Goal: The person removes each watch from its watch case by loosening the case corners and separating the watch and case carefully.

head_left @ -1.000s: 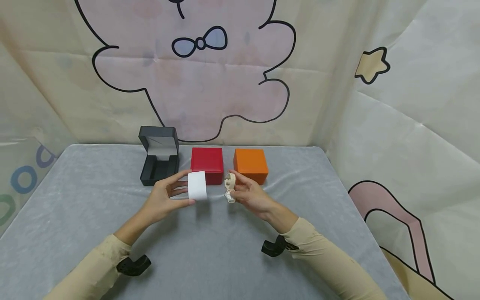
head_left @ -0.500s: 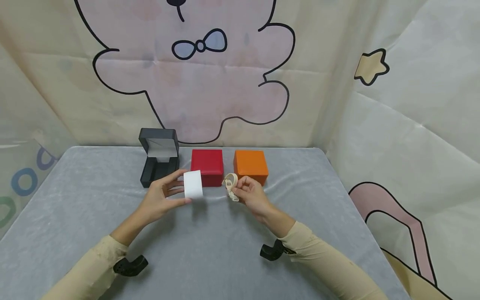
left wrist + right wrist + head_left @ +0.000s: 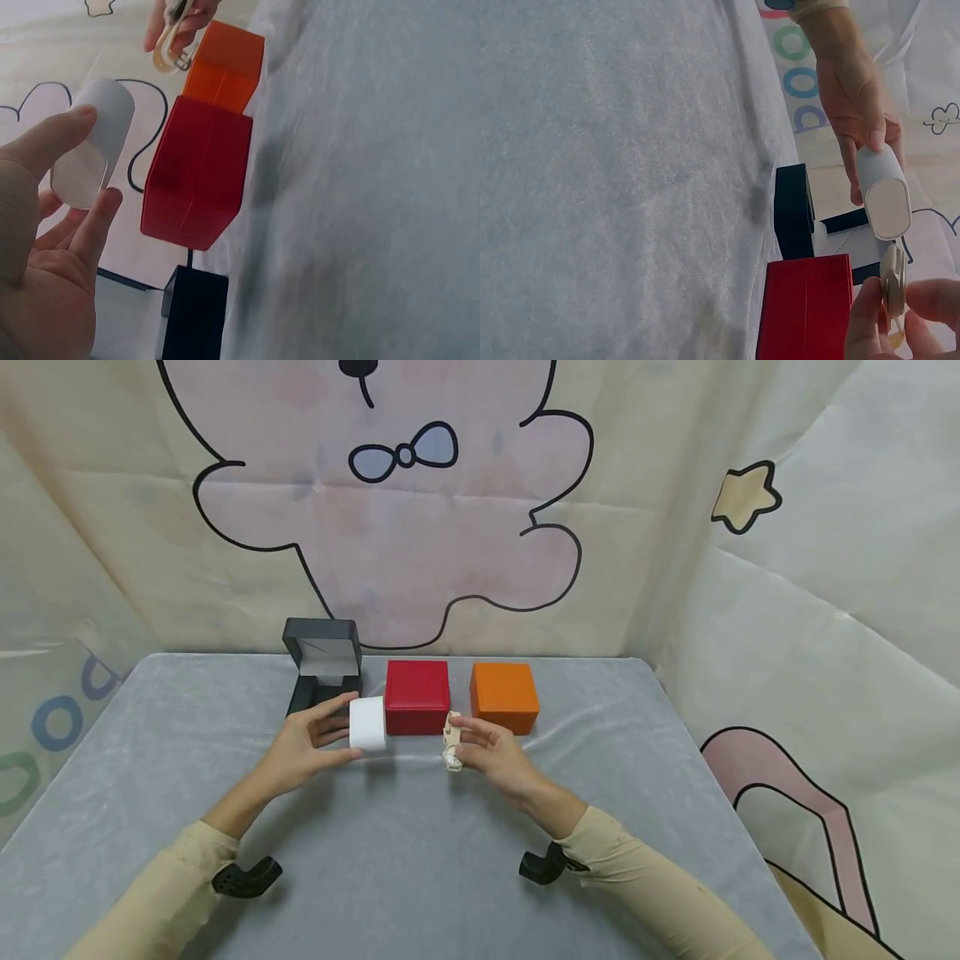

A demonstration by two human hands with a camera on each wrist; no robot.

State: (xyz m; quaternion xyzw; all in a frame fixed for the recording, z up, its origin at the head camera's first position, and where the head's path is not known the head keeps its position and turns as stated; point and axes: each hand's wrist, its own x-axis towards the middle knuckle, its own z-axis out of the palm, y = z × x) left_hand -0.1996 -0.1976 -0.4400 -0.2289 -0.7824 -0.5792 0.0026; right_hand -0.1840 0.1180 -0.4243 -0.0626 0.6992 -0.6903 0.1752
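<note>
My left hand (image 3: 296,752) grips a white watch cushion (image 3: 367,724) by its ends, thumb below and fingertips above in the head view. Its oval end face shows in the right wrist view, where the cushion (image 3: 885,176) looks smooth and rigid. Off to the right, my right hand (image 3: 510,767) pinches a cream wristwatch (image 3: 452,743) between thumb and fingers. The watch (image 3: 892,281) appears nearly edge-on in the right wrist view. Its strap forms a loop with a metal buckle, seen in the left wrist view. Cushion and watch are apart, both held above the table.
Behind the hands stand a black box (image 3: 322,647) with its lid raised, a red box (image 3: 417,697) and an orange box (image 3: 505,697). The left hand partly covers the black box. Grey cloth (image 3: 405,860) covers the table; a printed curtain (image 3: 465,543) hangs behind.
The left hand has moved left with the cushion, widening the gap to the watch. The right hand has turned the watch, so its strap loop shows less openly than half a second ago.
</note>
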